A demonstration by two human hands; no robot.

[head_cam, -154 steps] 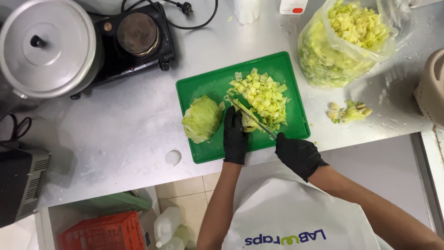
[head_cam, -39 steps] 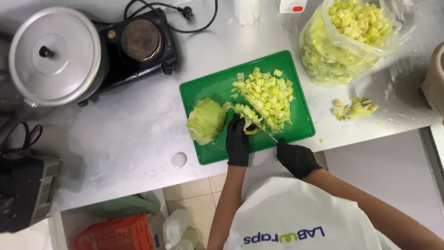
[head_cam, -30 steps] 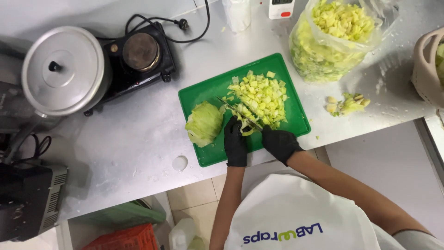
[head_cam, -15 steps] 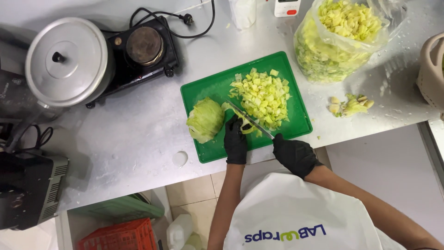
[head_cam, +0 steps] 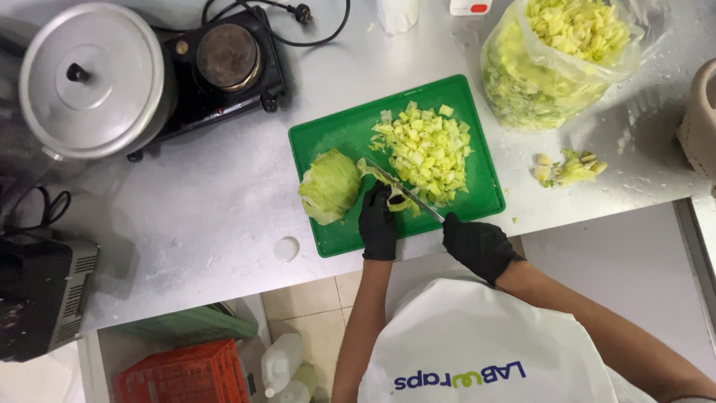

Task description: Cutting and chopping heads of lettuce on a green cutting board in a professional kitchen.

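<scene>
Here, a strip of cabbage leaf (head_cam: 399, 200) is pinned to the green cutting board (head_cam: 335, 134) by the gloved left hand (head_cam: 378, 224), near the board's front edge. The knife (head_cam: 406, 195) is clenched at its handle by the gloved right hand (head_cam: 477, 242), with the blade laid diagonally across the leaf, tip toward the remaining cabbage chunk (head_cam: 330, 185) at the board's left side.

For a clean cut, the left fingertips should be kept curled back from the blade line, and the leaf held flat so that it is not dragged. Even, short strokes are advised, matching the pieces in the chopped pile (head_cam: 426, 148) at the board's centre-right.

Room is limited: the pile is just beside the blade on the far side, and the board's front edge lies close to the front edge of the worktop (head_cam: 209, 216). Open worktop is available left of the board. The filled plastic bag (head_cam: 559, 60) stands at the back right, the hotplate (head_cam: 224, 67) and lidded pot (head_cam: 89, 78) at the back left, well apart.
</scene>
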